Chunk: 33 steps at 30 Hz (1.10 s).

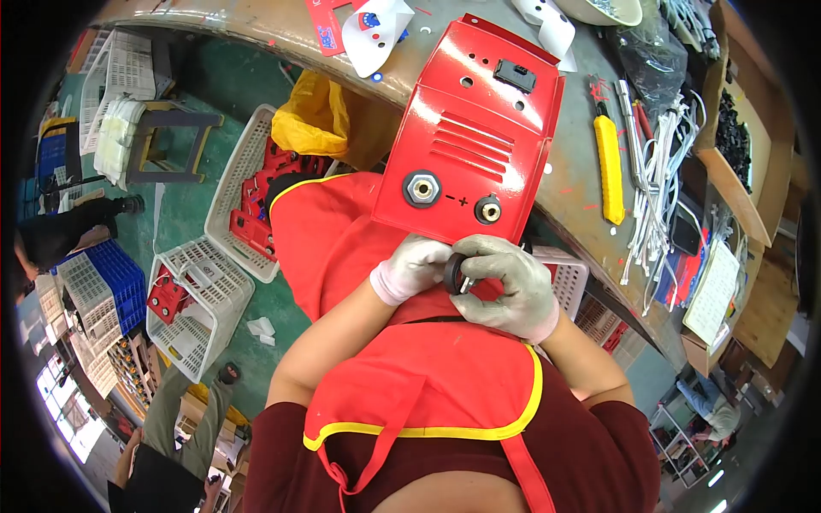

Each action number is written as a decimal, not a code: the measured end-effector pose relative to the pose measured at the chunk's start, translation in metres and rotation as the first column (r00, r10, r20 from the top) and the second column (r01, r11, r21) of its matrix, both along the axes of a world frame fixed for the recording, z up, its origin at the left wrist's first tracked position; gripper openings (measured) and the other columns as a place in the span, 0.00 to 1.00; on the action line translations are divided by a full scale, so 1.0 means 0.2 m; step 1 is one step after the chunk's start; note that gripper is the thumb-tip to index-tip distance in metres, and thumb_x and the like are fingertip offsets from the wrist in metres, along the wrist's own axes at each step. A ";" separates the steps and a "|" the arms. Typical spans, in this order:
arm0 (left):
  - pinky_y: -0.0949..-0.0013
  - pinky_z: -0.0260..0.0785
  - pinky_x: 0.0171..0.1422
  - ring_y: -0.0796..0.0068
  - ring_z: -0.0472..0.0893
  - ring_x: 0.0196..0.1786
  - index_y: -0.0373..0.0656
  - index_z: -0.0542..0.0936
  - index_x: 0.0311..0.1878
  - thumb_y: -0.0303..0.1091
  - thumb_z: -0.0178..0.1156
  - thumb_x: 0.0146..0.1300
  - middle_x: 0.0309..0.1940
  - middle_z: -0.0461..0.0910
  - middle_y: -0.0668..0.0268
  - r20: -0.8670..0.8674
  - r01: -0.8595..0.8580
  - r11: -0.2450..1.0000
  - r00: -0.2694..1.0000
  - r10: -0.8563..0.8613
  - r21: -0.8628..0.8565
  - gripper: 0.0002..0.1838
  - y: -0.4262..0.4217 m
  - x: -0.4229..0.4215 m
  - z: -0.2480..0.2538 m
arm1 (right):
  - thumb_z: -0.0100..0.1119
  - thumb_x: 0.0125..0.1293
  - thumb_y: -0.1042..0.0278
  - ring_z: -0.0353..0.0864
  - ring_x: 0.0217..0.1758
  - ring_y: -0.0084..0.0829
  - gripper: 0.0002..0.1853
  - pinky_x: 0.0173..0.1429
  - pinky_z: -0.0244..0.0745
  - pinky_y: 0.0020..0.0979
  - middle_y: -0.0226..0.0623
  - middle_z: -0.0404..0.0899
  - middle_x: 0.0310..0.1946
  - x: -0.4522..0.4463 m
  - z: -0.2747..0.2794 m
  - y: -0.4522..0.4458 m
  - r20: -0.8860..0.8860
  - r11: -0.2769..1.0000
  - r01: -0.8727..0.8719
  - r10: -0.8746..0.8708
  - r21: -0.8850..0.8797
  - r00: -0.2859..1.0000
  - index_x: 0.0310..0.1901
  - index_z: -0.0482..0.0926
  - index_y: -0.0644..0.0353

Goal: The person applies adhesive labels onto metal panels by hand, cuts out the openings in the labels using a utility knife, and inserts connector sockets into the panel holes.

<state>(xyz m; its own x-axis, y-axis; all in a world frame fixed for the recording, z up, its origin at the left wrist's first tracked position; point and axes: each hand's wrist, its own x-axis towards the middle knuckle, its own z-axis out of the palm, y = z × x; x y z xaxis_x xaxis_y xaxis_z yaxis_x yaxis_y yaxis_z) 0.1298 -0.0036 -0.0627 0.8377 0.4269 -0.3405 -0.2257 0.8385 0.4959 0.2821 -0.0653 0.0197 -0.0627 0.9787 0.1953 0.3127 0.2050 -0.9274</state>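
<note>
Ring (452,273) on edge, panel (470,128) lengthwise toward table (575,190)

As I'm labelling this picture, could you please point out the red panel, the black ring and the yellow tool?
Red panel (472,147): head view, its vented middle.
Black ring (451,275): head view, the side of its rim.
Yellow tool (609,167): head view, its handle.

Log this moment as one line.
left hand: gloved, at black ring; right hand: gloved, holding black ring; red panel: two sockets fitted; yellow-handled tool: on table
</note>
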 end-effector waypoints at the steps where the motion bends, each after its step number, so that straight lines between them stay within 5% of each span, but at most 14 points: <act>1: 0.65 0.70 0.55 0.70 0.76 0.50 0.38 0.73 0.53 0.32 0.49 0.65 0.47 0.77 0.62 0.127 -0.020 0.985 0.991 0.043 -0.170 0.15 0.00 -0.01 0.01 | 0.70 0.41 0.79 0.80 0.41 0.40 0.21 0.44 0.76 0.34 0.43 0.78 0.42 0.00 0.01 -0.01 -0.005 1.000 0.002 -0.002 -0.007 1.000 0.39 0.73 0.58; 2: 0.64 0.70 0.54 0.69 0.76 0.49 0.37 0.74 0.52 0.33 0.50 0.64 0.45 0.77 0.62 0.244 -0.019 0.942 0.964 0.107 -0.336 0.16 0.00 -0.01 0.01 | 0.70 0.41 0.79 0.80 0.41 0.40 0.21 0.44 0.76 0.34 0.43 0.78 0.42 0.01 0.01 0.00 -0.001 1.000 0.002 -0.002 -0.005 1.000 0.39 0.73 0.58; 3: 0.61 0.70 0.53 0.67 0.77 0.46 0.37 0.75 0.49 0.35 0.50 0.65 0.43 0.77 0.62 0.130 -0.085 0.905 0.980 0.152 -0.417 0.14 -0.01 0.01 0.01 | 0.70 0.41 0.78 0.80 0.41 0.40 0.21 0.44 0.77 0.33 0.43 0.78 0.42 0.01 0.01 0.00 0.010 1.000 -0.013 0.013 -0.002 1.000 0.39 0.74 0.58; 6: 0.61 0.69 0.52 0.69 0.76 0.46 0.38 0.77 0.44 0.35 0.51 0.65 0.41 0.77 0.63 0.151 -0.010 0.975 0.988 0.045 -0.224 0.12 0.00 0.00 -0.04 | 0.71 0.41 0.78 0.81 0.40 0.39 0.20 0.43 0.77 0.32 0.42 0.79 0.43 0.08 0.02 0.00 -0.005 0.992 -0.066 0.066 -0.105 0.998 0.38 0.74 0.58; 8: 0.64 0.67 0.53 0.71 0.75 0.44 0.40 0.77 0.38 0.34 0.52 0.64 0.39 0.77 0.66 0.049 -0.001 0.961 0.999 0.015 -0.277 0.09 -0.03 0.02 -0.07 | 0.69 0.42 0.77 0.81 0.38 0.39 0.18 0.42 0.76 0.32 0.43 0.79 0.42 0.10 0.09 0.01 0.010 0.990 0.073 -0.072 -0.121 0.997 0.37 0.75 0.59; 11: 0.69 0.66 0.53 0.78 0.73 0.38 0.44 0.75 0.33 0.32 0.52 0.63 0.32 0.73 0.71 0.103 -0.155 0.965 0.978 0.180 -0.211 0.05 -0.02 0.08 0.01 | 0.66 0.45 0.73 0.80 0.38 0.39 0.15 0.42 0.73 0.36 0.39 0.78 0.40 0.20 0.22 0.15 0.529 0.998 0.062 -0.054 0.003 0.847 0.37 0.75 0.58; 14: 0.69 0.66 0.51 0.79 0.73 0.39 0.43 0.75 0.31 0.31 0.51 0.63 0.29 0.71 0.72 0.076 -0.169 0.960 0.979 0.190 -0.223 0.06 -0.04 0.11 -0.03 | 0.65 0.46 0.71 0.78 0.35 0.36 0.14 0.39 0.72 0.38 0.33 0.77 0.36 0.24 0.15 0.24 0.706 0.983 -0.183 0.135 -0.007 0.696 0.36 0.74 0.57; 15: 0.69 0.66 0.51 0.79 0.73 0.39 0.43 0.75 0.31 0.31 0.51 0.63 0.29 0.71 0.72 0.081 -0.174 0.959 0.977 0.196 -0.222 0.06 -0.04 0.11 -0.03 | 0.64 0.46 0.70 0.78 0.31 0.35 0.15 0.36 0.71 0.37 0.32 0.76 0.32 0.23 0.14 0.25 0.778 0.981 -0.185 0.075 0.055 0.624 0.37 0.73 0.56; 18: 0.67 0.67 0.53 0.79 0.72 0.41 0.43 0.74 0.33 0.30 0.49 0.64 0.31 0.70 0.72 0.057 -0.147 0.980 0.986 0.156 -0.132 0.06 -0.04 0.11 0.00 | 0.64 0.47 0.72 0.77 0.36 0.39 0.18 0.43 0.70 0.38 0.36 0.78 0.39 0.17 0.18 0.23 0.809 0.983 -0.052 0.175 -0.176 0.562 0.43 0.75 0.58; 20: 0.56 0.62 0.63 0.68 0.73 0.55 0.40 0.71 0.55 0.29 0.45 0.62 0.52 0.73 0.65 0.112 -0.153 0.975 0.979 0.172 -0.161 0.17 -0.03 0.11 0.03 | 0.64 0.47 0.72 0.77 0.36 0.39 0.19 0.42 0.70 0.39 0.36 0.78 0.39 0.14 0.17 0.21 0.831 0.981 0.011 0.158 -0.194 0.533 0.44 0.75 0.58; 22: 0.56 0.63 0.63 0.68 0.73 0.56 0.40 0.70 0.56 0.29 0.45 0.62 0.53 0.73 0.64 0.142 -0.159 0.975 0.973 0.181 -0.156 0.18 -0.01 0.12 0.07 | 0.65 0.47 0.72 0.77 0.37 0.39 0.20 0.42 0.70 0.40 0.35 0.78 0.38 0.13 0.15 0.22 0.852 0.974 0.087 0.137 -0.208 0.505 0.45 0.75 0.58; 27: 0.60 0.68 0.58 0.71 0.74 0.54 0.40 0.68 0.57 0.26 0.44 0.62 0.53 0.70 0.64 0.205 -0.158 0.965 0.958 0.201 -0.208 0.19 0.00 0.13 0.07 | 0.63 0.49 0.73 0.78 0.34 0.39 0.17 0.40 0.73 0.37 0.35 0.76 0.33 0.18 0.15 0.26 0.725 0.991 -0.090 0.136 -0.102 0.675 0.43 0.74 0.59; 33: 0.59 0.64 0.62 0.68 0.72 0.57 0.43 0.67 0.60 0.28 0.44 0.61 0.54 0.72 0.64 0.190 -0.178 0.975 0.961 0.201 -0.134 0.21 -0.02 0.14 0.05 | 0.63 0.49 0.73 0.78 0.38 0.40 0.21 0.42 0.73 0.38 0.40 0.76 0.38 0.16 0.12 0.24 0.783 0.996 -0.070 0.089 -0.058 0.616 0.47 0.75 0.60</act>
<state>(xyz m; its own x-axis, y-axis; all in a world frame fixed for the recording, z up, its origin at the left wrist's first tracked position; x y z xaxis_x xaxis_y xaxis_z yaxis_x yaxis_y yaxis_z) 0.1575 -0.0082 -0.0531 0.8016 0.5523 -0.2289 -0.4711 0.8192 0.3269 0.3137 -0.0174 0.0427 -0.2604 0.9654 0.0149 0.9060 0.2497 -0.3417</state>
